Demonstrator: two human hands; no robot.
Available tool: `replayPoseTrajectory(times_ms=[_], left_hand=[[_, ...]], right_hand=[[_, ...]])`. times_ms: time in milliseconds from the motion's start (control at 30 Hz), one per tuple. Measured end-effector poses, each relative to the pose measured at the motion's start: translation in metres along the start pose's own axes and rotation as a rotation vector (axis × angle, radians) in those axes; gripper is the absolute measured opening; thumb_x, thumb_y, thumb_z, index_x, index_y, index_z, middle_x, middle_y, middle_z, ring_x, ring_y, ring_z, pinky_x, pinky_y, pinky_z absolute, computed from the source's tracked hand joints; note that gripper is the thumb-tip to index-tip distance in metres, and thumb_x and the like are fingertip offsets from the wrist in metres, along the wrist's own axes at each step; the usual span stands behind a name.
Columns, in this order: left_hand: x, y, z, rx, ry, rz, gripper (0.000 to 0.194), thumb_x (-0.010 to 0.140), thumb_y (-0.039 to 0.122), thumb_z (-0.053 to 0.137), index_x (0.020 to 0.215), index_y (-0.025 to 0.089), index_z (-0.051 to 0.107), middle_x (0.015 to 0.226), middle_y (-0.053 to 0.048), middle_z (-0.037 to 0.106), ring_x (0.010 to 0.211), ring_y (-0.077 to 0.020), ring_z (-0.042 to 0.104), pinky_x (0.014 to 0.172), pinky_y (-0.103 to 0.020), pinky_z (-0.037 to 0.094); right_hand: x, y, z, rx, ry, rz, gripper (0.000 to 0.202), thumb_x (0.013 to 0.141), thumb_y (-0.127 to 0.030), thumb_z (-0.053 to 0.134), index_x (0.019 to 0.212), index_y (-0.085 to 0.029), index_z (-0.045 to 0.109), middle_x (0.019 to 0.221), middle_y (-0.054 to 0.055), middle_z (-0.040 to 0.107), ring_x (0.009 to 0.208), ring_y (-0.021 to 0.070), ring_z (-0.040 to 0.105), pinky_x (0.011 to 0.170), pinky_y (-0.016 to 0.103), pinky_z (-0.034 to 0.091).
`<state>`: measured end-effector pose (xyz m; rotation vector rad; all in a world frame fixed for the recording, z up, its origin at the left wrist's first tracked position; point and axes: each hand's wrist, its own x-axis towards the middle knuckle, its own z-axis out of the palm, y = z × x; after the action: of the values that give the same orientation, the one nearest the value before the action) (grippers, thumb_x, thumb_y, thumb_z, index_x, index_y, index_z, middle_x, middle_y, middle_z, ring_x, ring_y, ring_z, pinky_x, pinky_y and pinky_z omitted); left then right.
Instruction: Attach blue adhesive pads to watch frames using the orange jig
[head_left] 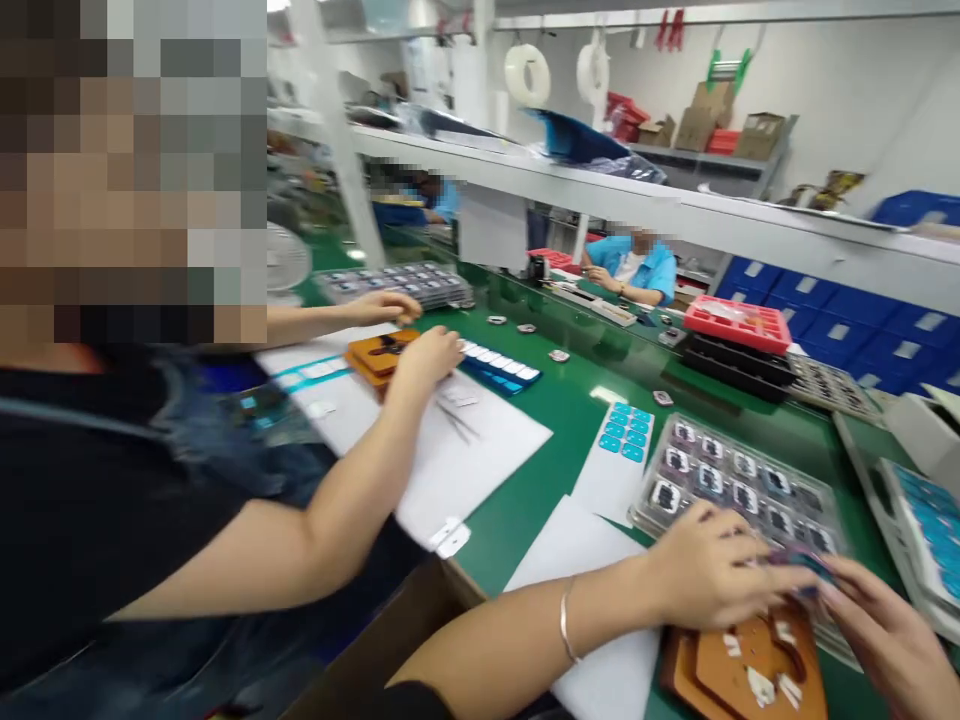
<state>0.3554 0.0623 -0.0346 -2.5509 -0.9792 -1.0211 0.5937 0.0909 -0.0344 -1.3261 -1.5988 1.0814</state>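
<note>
My left hand [716,565], a bangle on its wrist, comes in from the lower middle. My right hand [889,620] reaches in from the right edge. Between their fingers is a small shiny dark part [804,566], blurred, its kind unclear; both hands grip it. Just below lies an orange-brown block fixture [739,655] with pale pieces on top. Behind the hands a clear plastic tray [652,470] carries rows of small black-and-white parts. White paper [592,560] lies under my left forearm.
A co-worker's hands [431,360] work at another orange fixture [367,355] on the left. A sheet of blue stickers [626,435] lies beside the tray. Several small parts are spaced along the green bench [510,420]. A red tray [739,322] tops black trays; more blue pieces [930,520] sit far right.
</note>
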Motion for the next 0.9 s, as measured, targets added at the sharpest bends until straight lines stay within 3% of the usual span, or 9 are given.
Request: replayPoseTrajectory(times_ms=[100,167,233,300,367,467,633,767,900], left_hand=[[-0.002,-0.015,-0.007,-0.001,0.051,-0.156,0.045,0.097,0.036,0.044,0.139,0.021,0.051,0.1,-0.006,0.073,0.091,-0.0218,0.06,0.073,-0.038,0.044],[-0.002,-0.032,-0.014,0.019,-0.012,-0.373,0.044,0.096,0.03,0.042,0.138,0.019,0.052,0.107,-0.007,0.072,0.097,-0.0222,0.06,0.081,-0.039,0.046],[-0.003,-0.052,-0.022,0.116,-0.115,-0.663,0.039,0.096,0.024,0.039,0.129,0.022,0.06,0.119,-0.007,0.068,0.107,-0.0235,0.057,0.089,-0.04,0.046],[-0.008,-0.071,-0.03,0.201,-0.166,-0.84,0.037,0.095,0.022,0.037,0.118,0.019,0.067,0.125,-0.012,0.064,0.113,-0.0304,0.053,0.088,-0.047,0.046],[-0.015,-0.087,-0.034,0.255,-0.215,-0.957,0.037,0.093,0.021,0.038,0.112,0.016,0.069,0.127,-0.019,0.061,0.115,-0.0374,0.049,0.084,-0.054,0.045],[-0.027,-0.103,-0.034,0.291,-0.32,-1.098,0.037,0.092,0.028,0.041,0.112,0.014,0.069,0.127,-0.022,0.059,0.118,-0.0405,0.045,0.085,-0.059,0.044],[-0.033,-0.118,-0.031,0.246,-0.423,-1.196,0.043,0.091,0.048,0.048,0.119,0.02,0.065,0.134,-0.019,0.053,0.124,-0.0397,0.039,0.09,-0.06,0.041],[-0.033,-0.131,-0.038,0.186,-0.464,-1.219,0.042,0.085,0.05,0.06,0.118,0.025,0.063,0.141,-0.014,0.048,0.129,-0.0376,0.035,0.095,-0.057,0.039],[-0.038,-0.145,-0.048,0.134,-0.503,-1.225,0.038,0.078,0.052,0.068,0.105,0.026,0.067,0.148,-0.01,0.04,0.134,-0.0381,0.029,0.1,-0.056,0.034]], right_hand=[[0.033,-0.033,0.013,-0.083,-0.011,-0.192,0.049,0.069,-0.062,0.074,0.093,-0.019,0.073,0.094,0.012,0.075,0.076,0.0274,0.071,0.07,0.039,0.062],[0.066,-0.049,0.021,-0.366,-0.023,-0.278,0.052,0.081,-0.063,0.059,0.096,-0.016,0.072,0.085,0.01,0.074,0.07,0.0244,0.07,0.065,0.037,0.06],[0.102,-0.059,0.025,-0.494,0.047,-0.25,0.042,0.082,-0.054,0.064,0.09,-0.015,0.073,0.076,0.008,0.073,0.07,0.0242,0.07,0.065,0.035,0.058],[0.137,-0.064,0.026,-0.6,0.107,-0.217,0.028,0.085,-0.043,0.067,0.089,-0.015,0.073,0.083,0.008,0.074,0.081,0.0239,0.07,0.076,0.035,0.056],[0.166,-0.065,0.025,-0.695,0.15,-0.174,0.02,0.089,-0.035,0.066,0.095,-0.016,0.07,0.098,0.008,0.072,0.094,0.0227,0.068,0.087,0.038,0.053],[0.191,-0.059,0.025,-0.817,0.146,-0.108,0.022,0.094,-0.033,0.063,0.106,-0.015,0.066,0.115,0.008,0.066,0.105,0.0219,0.063,0.094,0.045,0.05],[0.184,-0.045,0.028,-0.94,0.095,-0.141,0.018,0.092,-0.028,0.064,0.104,-0.015,0.066,0.12,0.009,0.064,0.109,0.0234,0.061,0.096,0.046,0.048],[0.151,-0.039,0.02,-0.921,0.122,-0.29,0.013,0.089,-0.018,0.059,0.094,-0.018,0.07,0.118,0.008,0.067,0.103,0.0237,0.064,0.092,0.036,0.049],[0.11,-0.034,0.002,-0.824,0.169,-0.42,0.019,0.088,-0.021,0.053,0.096,-0.018,0.07,0.11,0.007,0.071,0.086,0.0201,0.067,0.08,0.032,0.054]])
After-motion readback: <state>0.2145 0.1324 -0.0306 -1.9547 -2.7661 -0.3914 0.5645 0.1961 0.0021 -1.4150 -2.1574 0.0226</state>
